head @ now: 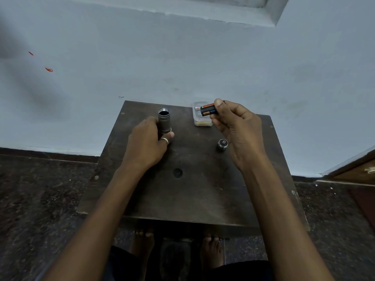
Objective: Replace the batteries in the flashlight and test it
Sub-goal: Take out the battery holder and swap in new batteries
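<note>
A grey metal flashlight body [164, 121] stands upright on the dark wooden table [188, 185], its open end facing up. My left hand [147, 146] grips its lower part. My right hand [236, 126] pinches a black and orange battery [208, 110] between thumb and fingers, held roughly level above a small clear plastic box [203, 120]. The flashlight's round end cap [222, 144] lies on the table, just left of my right palm.
The clear box holds at least one more battery and sits at the table's back right. A pale blue wall rises just behind the table. Dark speckled floor surrounds it, and my bare feet show under the front edge.
</note>
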Motion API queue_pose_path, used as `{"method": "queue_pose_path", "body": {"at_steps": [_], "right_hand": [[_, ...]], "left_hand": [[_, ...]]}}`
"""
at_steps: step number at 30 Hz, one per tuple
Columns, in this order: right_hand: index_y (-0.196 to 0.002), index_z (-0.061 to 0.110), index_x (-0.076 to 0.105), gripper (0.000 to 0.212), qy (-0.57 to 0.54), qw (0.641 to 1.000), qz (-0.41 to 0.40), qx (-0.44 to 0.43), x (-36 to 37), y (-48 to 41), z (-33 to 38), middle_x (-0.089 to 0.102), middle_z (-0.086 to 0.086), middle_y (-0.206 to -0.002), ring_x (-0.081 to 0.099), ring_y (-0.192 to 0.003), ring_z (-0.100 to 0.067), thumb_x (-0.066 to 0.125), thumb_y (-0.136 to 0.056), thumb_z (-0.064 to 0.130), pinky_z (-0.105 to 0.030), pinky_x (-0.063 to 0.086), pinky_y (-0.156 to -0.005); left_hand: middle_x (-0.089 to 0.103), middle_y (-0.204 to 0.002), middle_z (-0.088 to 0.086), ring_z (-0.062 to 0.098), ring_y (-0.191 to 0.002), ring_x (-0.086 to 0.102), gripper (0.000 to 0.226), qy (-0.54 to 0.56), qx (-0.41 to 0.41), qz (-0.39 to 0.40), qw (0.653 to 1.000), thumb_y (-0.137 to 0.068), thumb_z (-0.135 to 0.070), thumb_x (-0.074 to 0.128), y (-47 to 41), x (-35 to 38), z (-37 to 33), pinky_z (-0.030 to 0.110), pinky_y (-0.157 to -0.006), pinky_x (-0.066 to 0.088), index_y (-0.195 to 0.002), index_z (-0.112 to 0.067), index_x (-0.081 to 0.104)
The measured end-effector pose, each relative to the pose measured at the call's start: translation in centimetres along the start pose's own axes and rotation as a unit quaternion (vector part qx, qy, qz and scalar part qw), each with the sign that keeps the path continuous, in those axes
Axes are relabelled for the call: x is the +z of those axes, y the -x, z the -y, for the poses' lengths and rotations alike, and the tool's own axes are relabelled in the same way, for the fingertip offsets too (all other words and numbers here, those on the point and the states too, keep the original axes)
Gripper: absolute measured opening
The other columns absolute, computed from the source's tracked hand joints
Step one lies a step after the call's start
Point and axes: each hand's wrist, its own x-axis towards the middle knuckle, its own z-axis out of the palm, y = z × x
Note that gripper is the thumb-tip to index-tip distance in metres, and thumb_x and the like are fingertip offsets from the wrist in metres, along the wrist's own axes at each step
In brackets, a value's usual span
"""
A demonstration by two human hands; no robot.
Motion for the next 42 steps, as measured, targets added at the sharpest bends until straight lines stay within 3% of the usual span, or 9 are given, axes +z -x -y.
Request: {"method": "queue_pose_path", "body": {"at_steps": [7,13,17,19,21,26,32,37,42], "right_hand": [[-0.107,-0.003,0.072,0.025,0.031,0.999,0.022,0.007,0.1,0.4,-0.2,0.077,-0.001,-0.084,0.073,-0.073,-0.006,0.072,-0.091,0.016,-0.022,0.059,-0.080],[-0.106,-0.002,0.074,0.026,0.073,0.997,0.032,0.018,-0.3,0.6,-0.9,0.077,-0.007,-0.091,0.071,-0.084,-0.012,0.074,-0.090,0.019,-0.025,0.059,-0.083],[-0.104,-0.003,0.073,0.026,0.089,0.995,0.037,0.027,-0.3,0.9,-1.1,0.076,-0.006,-0.086,0.067,-0.073,-0.008,0.074,-0.090,0.019,-0.022,0.059,-0.077],[-0.107,-0.004,0.071,0.029,0.097,0.994,0.036,0.029,-0.2,1.2,-1.2,0.076,-0.009,-0.088,0.065,-0.073,-0.011,0.074,-0.090,0.020,-0.023,0.059,-0.072],[-0.107,-0.005,0.069,0.032,0.112,0.993,0.029,0.028,-0.1,1.3,-1.2,0.076,-0.012,-0.088,0.065,-0.069,-0.012,0.074,-0.091,0.021,-0.023,0.058,-0.066],[-0.090,0.004,0.073,0.033,0.216,0.976,0.018,-0.017,0.0,1.4,-1.1,0.078,-0.013,-0.080,0.067,-0.061,-0.012,0.078,-0.085,0.037,-0.027,0.054,-0.060],[-0.086,0.019,0.075,0.028,0.312,0.946,0.014,-0.089,0.0,1.7,-1.4,0.077,0.001,-0.072,0.074,-0.066,-0.013,0.074,-0.085,0.046,-0.047,0.062,-0.078],[-0.106,0.018,0.071,0.020,0.321,0.936,0.027,-0.144,-0.5,1.4,-1.4,0.076,0.008,-0.091,0.073,-0.079,-0.007,0.071,-0.088,0.027,-0.040,0.062,-0.080],[-0.112,0.016,0.065,0.034,0.385,0.896,0.080,-0.207,-0.8,1.4,-1.3,0.070,0.008,-0.105,0.069,-0.087,-0.003,0.081,-0.082,0.021,-0.025,0.059,-0.071]], "left_hand": [[0.059,-0.104,0.002,0.025,-0.097,0.057,0.043,-0.043,-0.010,-0.014,0.999,-0.081,-0.049,0.072,0.5,0.2,0.3,0.032,-0.074,0.035,-0.101,-0.015,0.055],[0.066,-0.074,0.003,0.031,-0.084,0.065,0.052,-0.132,-0.087,-0.004,0.987,-0.073,-0.070,0.066,1.6,-0.2,0.3,0.032,-0.065,0.042,-0.070,-0.018,0.065],[0.070,-0.083,0.004,0.030,-0.087,0.065,0.049,-0.116,-0.080,0.037,0.989,-0.083,-0.070,0.054,3.2,0.0,-1.0,0.032,-0.071,0.048,-0.073,-0.024,0.069],[0.071,-0.082,-0.001,0.023,-0.084,0.065,0.046,-0.053,-0.056,0.078,0.994,-0.089,-0.064,0.051,3.6,0.4,-1.9,0.031,-0.072,0.049,-0.075,-0.024,0.068],[0.072,-0.080,-0.002,0.015,-0.075,0.067,0.043,0.131,-0.074,0.122,0.981,-0.096,-0.054,0.048,3.7,1.0,-3.0,0.030,-0.068,0.055,-0.080,-0.020,0.069],[0.074,-0.089,0.006,0.008,-0.070,0.070,0.048,0.467,-0.215,0.196,0.835,-0.103,-0.045,0.038,3.6,1.2,-5.9,0.017,-0.056,0.055,-0.104,-0.007,0.068],[0.076,-0.091,0.006,0.008,-0.078,0.071,0.025,0.540,-0.204,0.217,0.787,-0.101,-0.027,0.052,3.3,1.0,-6.4,0.016,-0.067,0.057,-0.101,-0.009,0.070],[0.075,-0.074,0.001,0.009,-0.072,0.071,0.020,0.597,-0.225,0.185,0.747,-0.098,-0.020,0.057,2.6,0.8,-6.5,0.016,-0.066,0.058,-0.087,-0.009,0.070],[0.072,-0.070,-0.002,0.006,-0.067,0.070,0.018,0.595,-0.226,0.166,0.753,-0.097,-0.019,0.060,2.1,0.9,-6.5,0.019,-0.064,0.058,-0.084,-0.010,0.070]]}}
